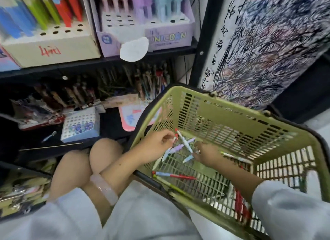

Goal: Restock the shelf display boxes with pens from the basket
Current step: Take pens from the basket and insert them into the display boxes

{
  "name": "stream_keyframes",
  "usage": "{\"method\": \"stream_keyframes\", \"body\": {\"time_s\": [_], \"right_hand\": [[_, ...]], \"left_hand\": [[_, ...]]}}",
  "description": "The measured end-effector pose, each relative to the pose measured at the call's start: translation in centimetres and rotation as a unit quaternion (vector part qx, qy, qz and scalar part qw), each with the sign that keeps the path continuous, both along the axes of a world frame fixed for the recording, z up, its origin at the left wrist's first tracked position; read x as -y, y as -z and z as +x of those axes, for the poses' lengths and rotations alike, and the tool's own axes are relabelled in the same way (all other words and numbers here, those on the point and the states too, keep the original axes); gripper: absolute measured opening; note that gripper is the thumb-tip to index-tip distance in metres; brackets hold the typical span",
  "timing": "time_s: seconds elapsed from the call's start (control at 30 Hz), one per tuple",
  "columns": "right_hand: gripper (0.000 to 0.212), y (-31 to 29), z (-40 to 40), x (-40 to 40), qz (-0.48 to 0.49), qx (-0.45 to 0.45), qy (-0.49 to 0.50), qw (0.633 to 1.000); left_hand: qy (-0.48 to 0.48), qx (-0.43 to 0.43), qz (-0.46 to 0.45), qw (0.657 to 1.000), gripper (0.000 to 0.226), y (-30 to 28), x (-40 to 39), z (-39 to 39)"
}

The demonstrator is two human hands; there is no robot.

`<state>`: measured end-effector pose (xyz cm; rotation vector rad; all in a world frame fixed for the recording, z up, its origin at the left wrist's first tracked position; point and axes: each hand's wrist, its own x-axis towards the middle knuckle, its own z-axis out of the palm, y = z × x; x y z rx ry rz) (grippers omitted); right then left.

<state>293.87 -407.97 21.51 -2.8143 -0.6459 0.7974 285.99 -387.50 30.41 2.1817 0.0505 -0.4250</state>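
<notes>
Down at five o'clock, a green basket [232, 118] sits tilted beside the person's knees [92, 161], its lattice floor scattered with pens. Both hands are inside it. The left hand [157, 143] pinches a red-tipped pen [175, 137] between curled fingers. The right hand [208, 155], wearing a ring, reaches toward a small cluster of pastel pens [180, 147] lying crossed at the basket's centre; its fingers look curled around one of them, though motion blur makes that hard to confirm. A white pen with a red cap [184, 140] lies across the cluster. Toward six o'clock on the basket floor lie a blue-and-red pen [174, 175], a yellow-green pen [169, 185], and red pens [241, 204] partly hidden by the right sleeve [285, 213]. Another pen [235, 156] lies at three o'clock of the right hand. A pale bangle [104, 189] circles the left forearm.

At eleven o'clock, the upper shelf [160, 55] carries a beige box [53, 45] holding blue, green and red pens with several holes open, and a lilac box [167, 38] with pastel pens and open holes; a white tag [134, 49] hangs in front of it. On the lower shelf at nine o'clock stands a small white box [80, 125] with a grid of holes, dark pens behind it. A scribbled test sheet [267, 43] fills one o'clock.
</notes>
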Motion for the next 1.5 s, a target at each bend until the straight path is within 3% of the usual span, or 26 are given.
{"method": "stream_keyframes", "body": {"time_s": [0.2,0.27,0.37,0.47,0.6,0.7,0.83,0.93,1.03,1.23,1.33,1.5], "right_hand": [[0.034,3.0,0.7,-5.1,0.039,0.007,0.108,0.993],[0.033,3.0,0.1,-5.0,0.096,-0.018,0.148,0.984],[0.033,2.7,-2.1,-2.7,0.191,-0.102,0.288,0.933],[0.033,3.5,-4.2,-0.9,0.201,-0.168,0.414,0.872],[0.025,4.2,-2.4,-2.4,0.239,-0.134,0.49,0.828],[0.022,5.0,0.1,-4.9,0.246,-0.121,0.513,0.814],[0.054,5.3,1.2,-7.5,0.237,-0.139,0.575,0.771],[0.058,5.5,0.7,-8.0,0.233,-0.135,0.569,0.777],[0.016,5.5,-0.2,-8.6,0.251,-0.147,0.543,0.788],[0.039,5.0,1.6,-10.0,0.213,-0.122,0.532,0.81],[0.024,4.9,0.8,-10.8,0.184,-0.179,0.491,0.832],[0.012,5.0,-2.0,-12.0,0.188,-0.26,0.474,0.82]], "left_hand": [[-0.041,0.013,-0.001,0.999,0.02,1.0,-0.1,0.4],[-0.042,0.012,-0.004,0.999,0.022,0.9,-0.2,0.5],[-0.028,0.01,-0.014,0.999,0.022,0.2,-0.2,0.7],[-0.033,0.028,-0.024,0.999,0.023,-0.4,0.1,1.2],[-0.033,0.088,0.011,0.995,0.023,-1.1,0.1,1.2],[-0.013,0.207,0.108,0.972,0.024,-1.8,-0.7,0.5],[0.015,0.252,0.173,0.952,0.023,-2.3,-1.5,0.6],[0.033,0.242,0.17,0.955,0.023,-2.3,-1.5,1.0],[0.052,0.237,0.191,0.951,0.025,-2.3,-1.8,1.4],[0.075,0.248,0.211,0.943,0.023,-2.2,-2.0,1.4],[0.041,0.238,0.157,0.958,0.022,-2.5,-2.0,1.4],[-0.032,0.211,0.051,0.976,0.022,-3.1,-2.0,1.3]]}}
